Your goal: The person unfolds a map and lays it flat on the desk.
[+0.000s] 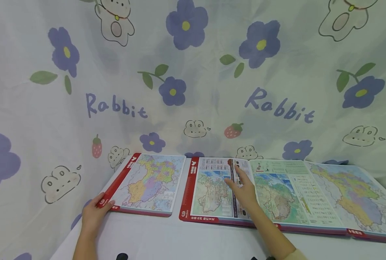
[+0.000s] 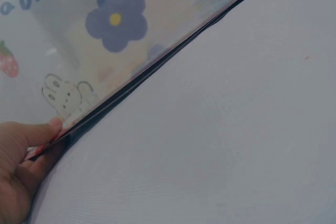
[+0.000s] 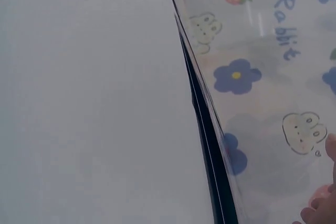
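Observation:
At the near-left corner of the leftmost stack of maps, my left hand pinches the red-bordered edge. The left wrist view shows the thumb on top of the glossy sheet and fingers beneath it. A second stack of maps, also with a red border, stands just to the right. Over that stack's right side is my right hand, thumb and fingers extended and spread, holding nothing. In the right wrist view its fingertips show at the lower right, above the shiny surface.
Further right lie a green relief map and a coloured map, both on stacks along the back of the white table. Behind them hangs a rabbit-and-flower patterned curtain. Dark small objects show at the near edge.

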`<action>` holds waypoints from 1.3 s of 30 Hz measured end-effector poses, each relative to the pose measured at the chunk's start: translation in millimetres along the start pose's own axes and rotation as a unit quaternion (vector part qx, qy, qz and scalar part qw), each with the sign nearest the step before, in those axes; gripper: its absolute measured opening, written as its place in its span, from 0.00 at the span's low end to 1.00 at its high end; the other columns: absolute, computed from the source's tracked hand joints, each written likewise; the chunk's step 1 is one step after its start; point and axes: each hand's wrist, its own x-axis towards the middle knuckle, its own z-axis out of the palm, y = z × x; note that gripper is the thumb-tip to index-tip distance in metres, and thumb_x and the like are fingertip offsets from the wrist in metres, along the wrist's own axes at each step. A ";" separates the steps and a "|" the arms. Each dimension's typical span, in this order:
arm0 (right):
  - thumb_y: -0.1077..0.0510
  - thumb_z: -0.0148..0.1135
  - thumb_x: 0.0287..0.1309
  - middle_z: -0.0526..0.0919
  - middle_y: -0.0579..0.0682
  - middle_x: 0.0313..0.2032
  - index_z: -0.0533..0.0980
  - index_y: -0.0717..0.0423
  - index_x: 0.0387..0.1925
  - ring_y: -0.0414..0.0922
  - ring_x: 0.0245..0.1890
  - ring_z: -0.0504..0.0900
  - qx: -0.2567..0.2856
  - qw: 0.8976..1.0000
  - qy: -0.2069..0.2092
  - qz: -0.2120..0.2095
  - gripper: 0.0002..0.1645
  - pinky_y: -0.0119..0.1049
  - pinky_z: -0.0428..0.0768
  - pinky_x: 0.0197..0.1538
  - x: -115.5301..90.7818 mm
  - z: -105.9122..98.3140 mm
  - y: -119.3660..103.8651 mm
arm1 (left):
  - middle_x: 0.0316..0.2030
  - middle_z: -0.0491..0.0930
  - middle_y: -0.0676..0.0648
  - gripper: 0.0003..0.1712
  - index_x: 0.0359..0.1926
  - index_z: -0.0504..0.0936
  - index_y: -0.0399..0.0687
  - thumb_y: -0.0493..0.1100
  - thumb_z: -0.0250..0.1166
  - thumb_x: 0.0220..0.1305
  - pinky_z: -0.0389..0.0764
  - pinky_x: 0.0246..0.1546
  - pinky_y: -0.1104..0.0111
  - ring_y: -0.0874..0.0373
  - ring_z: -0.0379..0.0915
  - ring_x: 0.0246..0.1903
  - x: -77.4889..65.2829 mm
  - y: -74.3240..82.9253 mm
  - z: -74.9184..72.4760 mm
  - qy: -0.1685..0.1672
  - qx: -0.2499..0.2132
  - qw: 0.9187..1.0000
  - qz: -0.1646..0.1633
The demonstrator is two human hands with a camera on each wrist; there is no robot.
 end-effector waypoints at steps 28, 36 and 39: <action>0.43 0.66 0.53 0.66 0.55 0.66 0.60 0.50 0.69 0.58 0.67 0.63 0.026 0.994 -0.107 -0.003 0.45 0.59 0.71 0.58 -5.9 112.0 -50.1 | 0.70 0.45 0.28 0.46 0.73 0.48 0.46 0.54 0.61 0.63 0.58 0.63 0.41 0.31 0.38 0.69 -4.2 3.7 -0.3 0.003 -0.003 1.000 -0.003; 0.44 0.65 0.55 0.65 0.57 0.67 0.58 0.59 0.69 0.57 0.67 0.63 0.008 0.987 -0.159 -0.006 0.47 0.58 0.68 0.62 -7.0 140.7 -55.3 | 0.69 0.45 0.27 0.47 0.73 0.47 0.45 0.53 0.62 0.63 0.59 0.62 0.41 0.31 0.39 0.69 -4.6 2.7 -0.5 0.000 -0.004 1.000 0.002; 0.43 0.65 0.54 0.63 0.56 0.67 0.55 0.59 0.70 0.57 0.67 0.62 0.012 0.983 -0.183 0.022 0.49 0.59 0.67 0.62 -7.1 150.6 -54.5 | 0.69 0.46 0.27 0.47 0.73 0.47 0.45 0.54 0.62 0.63 0.59 0.62 0.41 0.30 0.39 0.68 -4.1 1.0 0.3 -0.003 -0.003 1.000 0.001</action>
